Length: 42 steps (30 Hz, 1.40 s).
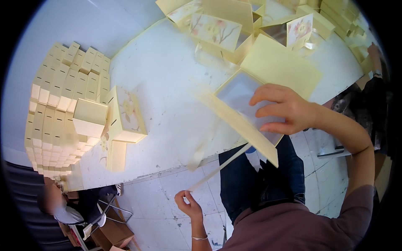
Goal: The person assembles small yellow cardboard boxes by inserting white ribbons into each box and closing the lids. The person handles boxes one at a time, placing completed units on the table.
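A cream cardboard box (247, 129) stands tilted at the table's near edge, its pale yellow lid (278, 69) folded back to the far right. My right hand (287, 109) is over the box's pale interior, fingers bent and apart, with nothing visible between them. Below the table edge, my left hand (189, 204) pinches the end of a narrow cream ribbon (221, 167). That ribbon stretches up to the right, to the underside of the box wall. A second pale strip (203, 146), blurred, hangs beside the box toward the table edge.
Many cream boxes form a tall stack (63, 88) on the left. Beside it sits a flower-printed box (127, 115). Open printed boxes (215, 31) crowd the far side. One person (67, 211) sits at lower left; another person's arm (374, 58) shows at right.
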Each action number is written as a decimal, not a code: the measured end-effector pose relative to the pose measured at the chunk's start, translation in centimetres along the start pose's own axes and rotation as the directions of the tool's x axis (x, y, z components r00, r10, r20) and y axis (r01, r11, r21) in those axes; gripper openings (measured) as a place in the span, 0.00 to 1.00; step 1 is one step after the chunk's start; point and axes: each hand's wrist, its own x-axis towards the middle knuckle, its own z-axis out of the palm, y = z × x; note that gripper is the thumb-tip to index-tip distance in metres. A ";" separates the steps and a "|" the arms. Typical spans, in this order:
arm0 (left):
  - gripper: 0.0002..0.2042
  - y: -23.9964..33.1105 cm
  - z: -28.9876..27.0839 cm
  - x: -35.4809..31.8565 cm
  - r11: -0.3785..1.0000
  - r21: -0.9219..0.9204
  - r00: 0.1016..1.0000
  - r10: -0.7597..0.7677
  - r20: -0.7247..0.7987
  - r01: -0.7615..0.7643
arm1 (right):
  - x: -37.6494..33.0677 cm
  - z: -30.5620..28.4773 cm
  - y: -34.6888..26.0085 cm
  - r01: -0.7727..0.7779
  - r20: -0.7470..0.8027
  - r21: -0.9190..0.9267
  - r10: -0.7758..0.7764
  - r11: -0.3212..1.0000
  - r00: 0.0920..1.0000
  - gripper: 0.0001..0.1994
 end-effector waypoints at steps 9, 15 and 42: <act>0.11 1.8 2.1 2.2 0.968 -0.243 0.993 -0.082 -0.089 0.058 | -3.9 -0.1 -3.1 0.128 0.330 -0.300 -0.023 0.945 0.944 0.15; 0.14 8.5 0.0 8.1 0.906 0.059 0.895 0.422 -0.147 -0.418 | -13.5 -5.6 -3.9 -0.009 0.288 -0.477 0.166 0.879 0.943 0.11; 0.28 16.4 5.1 12.1 0.958 0.181 0.936 0.159 0.314 -0.224 | -4.3 1.5 -0.2 -0.502 -0.198 -0.131 0.473 0.855 0.858 0.27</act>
